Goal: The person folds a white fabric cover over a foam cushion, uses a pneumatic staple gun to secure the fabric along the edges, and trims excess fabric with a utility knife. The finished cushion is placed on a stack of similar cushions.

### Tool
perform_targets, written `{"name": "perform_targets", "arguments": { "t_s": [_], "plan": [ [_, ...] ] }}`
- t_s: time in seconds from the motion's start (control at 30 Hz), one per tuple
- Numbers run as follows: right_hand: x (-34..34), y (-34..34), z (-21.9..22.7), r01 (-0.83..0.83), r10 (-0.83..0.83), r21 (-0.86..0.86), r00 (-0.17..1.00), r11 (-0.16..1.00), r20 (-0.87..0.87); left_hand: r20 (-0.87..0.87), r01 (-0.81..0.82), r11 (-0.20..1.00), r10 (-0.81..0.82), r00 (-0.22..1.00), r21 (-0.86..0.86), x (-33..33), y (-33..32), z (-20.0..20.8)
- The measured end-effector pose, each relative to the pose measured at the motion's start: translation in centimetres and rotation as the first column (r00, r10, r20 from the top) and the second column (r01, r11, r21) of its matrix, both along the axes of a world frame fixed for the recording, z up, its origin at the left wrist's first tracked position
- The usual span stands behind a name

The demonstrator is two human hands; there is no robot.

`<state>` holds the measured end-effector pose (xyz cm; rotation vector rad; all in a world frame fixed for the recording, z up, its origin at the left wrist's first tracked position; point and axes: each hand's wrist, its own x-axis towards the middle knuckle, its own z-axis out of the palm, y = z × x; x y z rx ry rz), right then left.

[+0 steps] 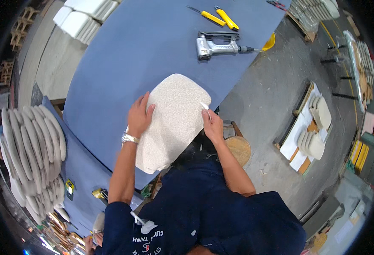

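An upholstered seat pad in cream, nubbly fabric lies tilted over the near edge of the blue-covered table, close to my body. Along its left edge rests my left hand, fingers stretched out and thumb apart on the fabric. My right hand is closed at the pad's right edge, pinching a small white pointed tool whose tip lies against the fabric. Most of that tool is hidden by my fingers. Farther up the table lies a silver staple gun with a hose fitting.
Beyond the staple gun are a yellow-handled screwdriver and a yellow cutter. Stacked grey-beige pads stand at left. A round wooden stool is right of me. A pallet with more pads sits on the floor.
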<state>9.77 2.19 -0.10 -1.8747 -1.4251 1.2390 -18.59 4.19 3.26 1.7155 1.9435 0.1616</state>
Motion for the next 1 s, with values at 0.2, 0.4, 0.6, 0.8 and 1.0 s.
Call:
{"name": "perform_targets", "arguments": {
  "t_s": [0.2, 0.4, 0.6, 0.8, 1.0],
  "plan": [
    [0.3, 0.4, -2.2, -0.035, 0.005, 0.426, 0.998, 0.904, 0.07, -0.226, 0.541, 0.814, -0.497, 0.838, 0.212, 10.6, 1.3, -1.8],
    [0.0, 0.0, -4.5, 0.138, -0.075, 0.389, 0.982, 0.911, -0.173, -0.25, 0.542, 0.829, -0.5, 0.829, 0.138, 12.2, 2.9, -2.8],
    [-0.3, 0.4, -4.7, 0.306, -0.234, 0.233, 0.928, 0.923, -0.29, -0.197, 0.459, 0.878, -0.429, 0.881, 0.139, 12.9, 3.1, -2.7],
    [0.6, 0.6, -4.2, 0.217, -0.156, 0.197, 0.946, 0.956, -0.285, -0.184, 0.494, 0.845, -0.462, 0.867, 0.206, 12.3, 2.8, -3.1],
    [0.1, 0.6, -4.1, 0.282, -0.209, 0.181, 0.917, 0.942, -0.339, -0.202, 0.553, 0.803, -0.517, 0.832, 0.222, 12.0, 2.8, -2.9]
  ]
}}
